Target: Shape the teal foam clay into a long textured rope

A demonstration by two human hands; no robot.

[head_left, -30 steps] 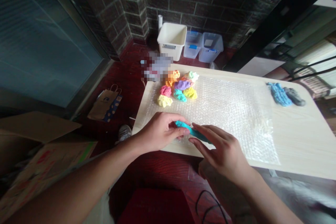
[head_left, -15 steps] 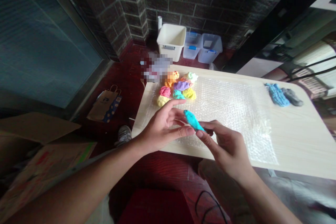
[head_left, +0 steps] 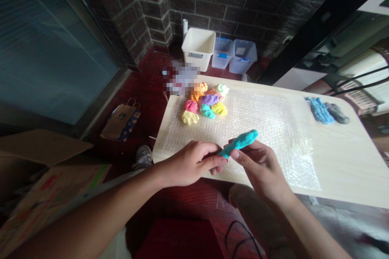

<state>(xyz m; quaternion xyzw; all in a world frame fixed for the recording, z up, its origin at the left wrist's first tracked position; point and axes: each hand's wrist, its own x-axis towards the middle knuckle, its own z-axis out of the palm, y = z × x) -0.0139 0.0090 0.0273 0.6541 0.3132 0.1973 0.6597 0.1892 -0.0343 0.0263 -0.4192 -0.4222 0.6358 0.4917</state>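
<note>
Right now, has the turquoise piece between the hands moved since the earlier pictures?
Yes. Against the purple lump, the turquoise piece has shifted right; its free tip, up and left half a second ago, now points up and right.

The lighting is uneven: the pale tabletop (head_left: 349, 162) is bright, while the brick wall (head_left: 225, 4) and dark red floor (head_left: 146, 89) sink into dimness. Daylight seems to enter from the right, where the view beyond the black frame (head_left: 322, 20) is palest. The bubble wrap (head_left: 264, 129) scatters small white glints, strongest toward its right end. Deep shadow lies under the table's near edge, and the left forearm (head_left: 100, 214) darkens toward the lower corner. Wide-angle distortion stretches and tilts the outer areas, where detail softens; the cardboard box (head_left: 51, 186) looks smeared. Blocky pixelation hides a patch beside the table's far left corner.
</note>
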